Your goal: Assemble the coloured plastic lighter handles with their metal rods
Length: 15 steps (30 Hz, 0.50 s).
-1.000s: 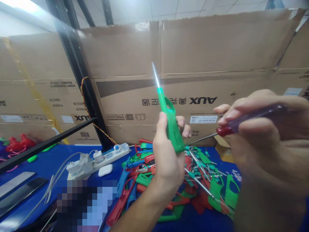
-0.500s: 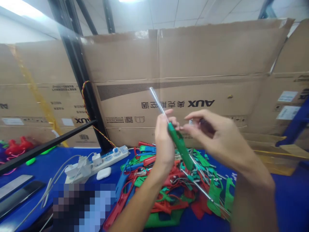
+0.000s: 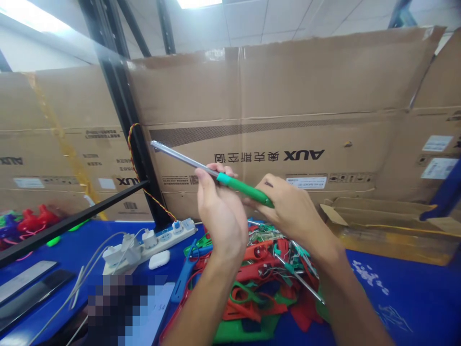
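A metal rod with a green handle (image 3: 247, 189) is held up above the table, its silver end pointing to the upper left. Near the joint of metal and handle, the fingers and thumb of my left hand (image 3: 223, 216) are closed round it. My right hand (image 3: 290, 206) grips the handle's lower end, its fingertips partly hidden behind. Under both hands lies a pile of red, green and blue plastic parts (image 3: 257, 269), mixed with wires and thin metal rods.
A white power strip (image 3: 176, 233) with plugs and a white case (image 3: 159, 259) are at left. Dark phone-like slabs (image 3: 36, 288) lie further left. Small white bits (image 3: 370, 276) are scattered at right, before an open carton (image 3: 396, 240). Large cardboard (image 3: 273, 91) stands behind a black frame post (image 3: 122, 96).
The rod has swung from steep to more level, its metal end moving left and down. My right hand, apart from the handle before, has closed on its lower end.
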Motion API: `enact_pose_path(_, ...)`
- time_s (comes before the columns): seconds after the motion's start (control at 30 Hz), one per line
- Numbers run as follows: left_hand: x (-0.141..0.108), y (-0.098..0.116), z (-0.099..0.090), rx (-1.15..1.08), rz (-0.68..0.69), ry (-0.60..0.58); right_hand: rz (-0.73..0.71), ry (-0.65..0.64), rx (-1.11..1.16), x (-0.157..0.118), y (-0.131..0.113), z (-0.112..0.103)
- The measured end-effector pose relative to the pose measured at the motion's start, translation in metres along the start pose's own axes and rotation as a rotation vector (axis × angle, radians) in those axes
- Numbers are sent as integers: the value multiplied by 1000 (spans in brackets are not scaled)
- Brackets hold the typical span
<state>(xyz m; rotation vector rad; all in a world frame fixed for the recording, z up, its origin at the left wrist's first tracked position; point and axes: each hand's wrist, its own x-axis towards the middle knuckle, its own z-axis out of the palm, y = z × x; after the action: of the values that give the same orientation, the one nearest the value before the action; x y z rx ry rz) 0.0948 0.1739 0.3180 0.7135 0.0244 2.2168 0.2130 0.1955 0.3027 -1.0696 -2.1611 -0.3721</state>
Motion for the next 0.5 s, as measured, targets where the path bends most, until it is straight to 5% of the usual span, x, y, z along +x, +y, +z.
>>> enact_pose_path(0.2, 14, -14, -14, 106, -85, -49, 37, 155, -10, 1, 22, 3)
enact_pose_path(0.43, 21, -12, -18, 268, -224, -264, 218, 35, 57, 1, 22, 1)
enact_pose_path(0.5, 16, -9, -16, 399, -199, -207, 276, 31, 37, 1, 26, 2)
